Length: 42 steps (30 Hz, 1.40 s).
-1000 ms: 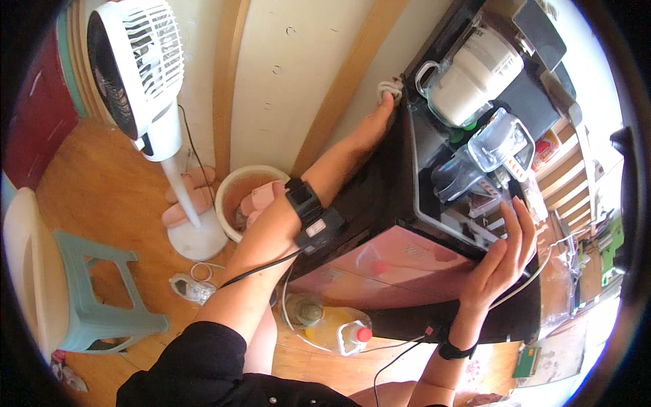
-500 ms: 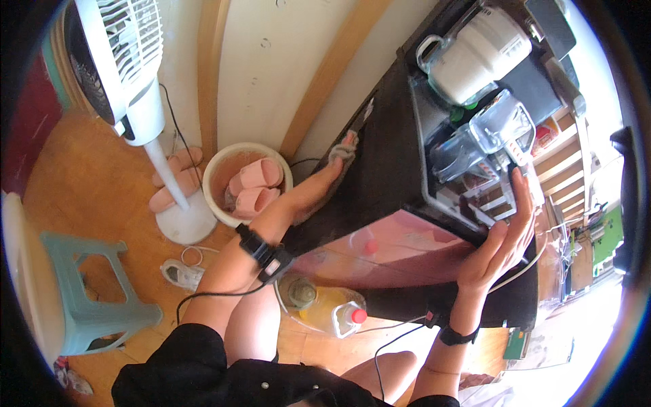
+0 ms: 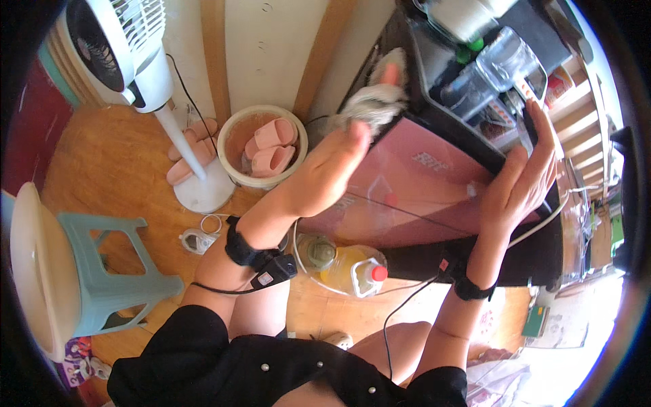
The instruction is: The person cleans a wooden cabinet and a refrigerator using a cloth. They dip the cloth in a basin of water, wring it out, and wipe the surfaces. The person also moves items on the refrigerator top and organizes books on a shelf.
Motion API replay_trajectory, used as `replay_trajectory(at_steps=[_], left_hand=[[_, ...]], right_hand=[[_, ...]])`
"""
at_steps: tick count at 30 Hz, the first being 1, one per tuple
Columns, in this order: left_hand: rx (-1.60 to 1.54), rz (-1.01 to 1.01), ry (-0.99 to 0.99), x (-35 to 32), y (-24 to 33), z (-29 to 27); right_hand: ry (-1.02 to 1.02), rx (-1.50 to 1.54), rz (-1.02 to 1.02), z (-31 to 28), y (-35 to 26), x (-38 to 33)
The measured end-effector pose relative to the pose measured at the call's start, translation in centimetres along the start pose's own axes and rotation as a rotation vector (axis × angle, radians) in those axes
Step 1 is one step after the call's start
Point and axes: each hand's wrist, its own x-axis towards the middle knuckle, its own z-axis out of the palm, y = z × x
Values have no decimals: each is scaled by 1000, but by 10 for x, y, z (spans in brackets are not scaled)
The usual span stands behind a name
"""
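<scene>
My left hand is closed around a bunched grey-white cloth, smeared by motion. It is over the left edge of a black cabinet with a glossy pink front panel. My right hand lies with long, stretched fingers along the cabinet's right upper edge. Its fingertips are beside a clear plastic container standing on the cabinet top. A white-filled glass jug stands farther back there, partly cut off by the picture's edge.
A white fan stands at the left, near a bucket holding pink slippers. A pale blue stool is at the lower left. Below the cabinet front stands a jug of yellow liquid with a red cap. Thin cables cross my forearms.
My left hand has come nearer with the cloth, from the cabinet's far left side to its front left edge. My right hand stays at the right edge. The whole view has shifted.
</scene>
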Motion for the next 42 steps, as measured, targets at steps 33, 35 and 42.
replay_trajectory(at_steps=[33, 35, 42], left_hand=[[193, 80, 410, -40, 52, 11], [135, 26, 569, -18, 17, 33], [-368, -458, 456, -33, -46, 8]], right_hand=[[391, 987, 1348, 30, -156, -214], [219, 550, 978, 76, -143, -210], [28, 118, 607, 167, -114, -233]])
